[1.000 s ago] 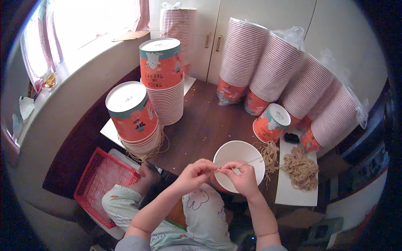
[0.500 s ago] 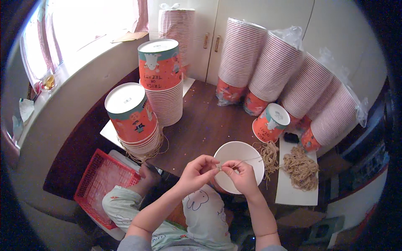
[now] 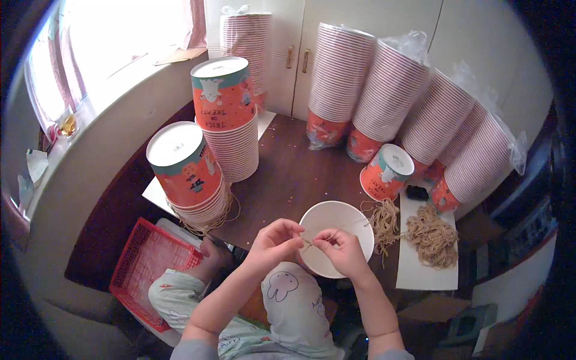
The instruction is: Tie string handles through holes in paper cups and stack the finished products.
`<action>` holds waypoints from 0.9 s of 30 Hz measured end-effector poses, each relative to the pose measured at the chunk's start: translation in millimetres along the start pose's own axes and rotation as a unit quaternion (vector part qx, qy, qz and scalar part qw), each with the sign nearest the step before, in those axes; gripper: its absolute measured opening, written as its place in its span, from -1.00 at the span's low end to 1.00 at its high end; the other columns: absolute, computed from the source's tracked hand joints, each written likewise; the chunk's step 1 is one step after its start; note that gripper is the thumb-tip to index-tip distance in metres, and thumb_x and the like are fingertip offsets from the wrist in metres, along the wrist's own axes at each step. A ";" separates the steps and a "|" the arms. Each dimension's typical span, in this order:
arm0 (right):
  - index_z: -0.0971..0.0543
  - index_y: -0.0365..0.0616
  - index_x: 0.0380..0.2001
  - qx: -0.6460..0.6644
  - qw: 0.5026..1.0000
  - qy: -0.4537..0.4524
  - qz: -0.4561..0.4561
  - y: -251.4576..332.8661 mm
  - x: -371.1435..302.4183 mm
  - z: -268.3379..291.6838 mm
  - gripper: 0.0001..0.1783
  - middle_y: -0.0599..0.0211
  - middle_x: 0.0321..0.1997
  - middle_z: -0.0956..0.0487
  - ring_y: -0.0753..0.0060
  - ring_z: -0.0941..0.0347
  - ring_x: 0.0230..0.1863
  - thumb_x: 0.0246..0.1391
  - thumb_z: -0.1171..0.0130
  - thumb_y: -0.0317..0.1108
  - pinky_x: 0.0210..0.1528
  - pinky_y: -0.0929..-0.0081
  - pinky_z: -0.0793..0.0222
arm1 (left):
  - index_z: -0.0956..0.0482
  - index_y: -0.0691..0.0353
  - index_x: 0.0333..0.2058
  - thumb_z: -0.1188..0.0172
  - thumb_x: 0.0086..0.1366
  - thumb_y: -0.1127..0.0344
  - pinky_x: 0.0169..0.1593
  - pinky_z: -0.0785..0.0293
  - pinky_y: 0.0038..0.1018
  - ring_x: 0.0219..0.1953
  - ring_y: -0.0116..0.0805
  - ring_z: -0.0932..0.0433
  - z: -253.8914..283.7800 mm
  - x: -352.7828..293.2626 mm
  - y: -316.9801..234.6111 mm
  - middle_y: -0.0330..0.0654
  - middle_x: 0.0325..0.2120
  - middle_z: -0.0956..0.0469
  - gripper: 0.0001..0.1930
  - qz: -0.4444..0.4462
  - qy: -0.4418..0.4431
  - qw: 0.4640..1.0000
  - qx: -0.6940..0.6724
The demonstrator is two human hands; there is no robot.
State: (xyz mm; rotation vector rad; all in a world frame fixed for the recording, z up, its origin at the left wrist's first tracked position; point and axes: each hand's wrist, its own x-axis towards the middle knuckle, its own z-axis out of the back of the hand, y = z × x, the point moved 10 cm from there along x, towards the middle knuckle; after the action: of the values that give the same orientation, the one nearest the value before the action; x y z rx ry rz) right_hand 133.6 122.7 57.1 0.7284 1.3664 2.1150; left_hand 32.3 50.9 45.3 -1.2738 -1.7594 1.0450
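Note:
A white-lined paper bucket [image 3: 327,213] sits mouth up at the table's front edge, below my hands. Over its mouth, my left hand [image 3: 277,241] pinches a thin beige string [image 3: 306,242] between thumb and fingers. My right hand [image 3: 340,247] pinches the same string just beside it, and the strand between the fingertips looks looped or crossed. Another part of the string runs to the bucket's right wall. Right of the bucket hang loose beige strings [image 3: 384,223], and a tangled heap of string [image 3: 431,237] lies on a white board [image 3: 414,277].
Upside-down orange paper buckets form stacks at left [image 3: 185,165] and behind it [image 3: 223,99]. One bucket [image 3: 387,173] stands inverted at right. Plastic-wrapped stacks [image 3: 342,75] line the back by the cabinet. A small black object [image 3: 417,192] lies near the strings. A red basket [image 3: 141,264] is at lower left.
My fingertips have drawn slightly apart, showing more of the string between them. The whole view has shifted a little, and my hands stay over the bucket.

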 end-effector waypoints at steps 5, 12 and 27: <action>-0.53 -0.23 -0.42 0.036 0.999 -0.010 0.000 -0.6 -0.6 0.1 -0.87 0.32 -0.46 -0.54 0.57 -0.43 -0.44 -0.08 -0.13 -0.41 -0.37 0.63 -0.33 | -0.39 0.29 -0.29 -0.10 0.09 0.47 -0.28 -0.40 -0.61 -0.36 -0.55 -0.45 -2.5 -5.4 6.6 -0.29 -0.43 -0.43 -0.83 0.020 0.023 0.999 0.031; -0.49 -0.26 -0.44 0.026 0.999 0.020 0.014 11.1 -0.7 -4.8 -0.91 0.41 -0.46 -0.50 0.65 -0.37 -0.38 -0.07 -0.12 -0.48 -0.29 0.66 -0.29 | -0.42 0.36 -0.34 -0.09 0.12 0.37 -0.40 -0.41 -0.63 -0.50 -0.57 -0.48 -6.6 -6.8 -3.8 -0.22 -0.54 -0.52 -0.82 0.012 0.019 0.957 0.289; -0.52 -0.24 -0.43 0.036 0.999 0.002 0.032 5.1 -0.5 -3.7 -0.86 0.33 -0.45 -0.54 0.58 -0.43 -0.43 -0.08 -0.14 -0.39 -0.37 0.61 -0.33 | -0.47 0.36 -0.40 -0.10 0.11 0.43 -0.52 -0.37 -0.63 -0.58 -0.54 -0.49 -8.7 -9.9 -15.5 -0.17 -0.56 -0.47 -0.89 -0.094 -0.049 0.934 0.340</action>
State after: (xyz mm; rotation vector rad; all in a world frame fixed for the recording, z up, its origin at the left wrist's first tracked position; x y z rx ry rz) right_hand 130.8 118.1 60.4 0.8071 1.4466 2.1272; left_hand 36.6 40.3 62.1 -0.6171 -1.3578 1.4483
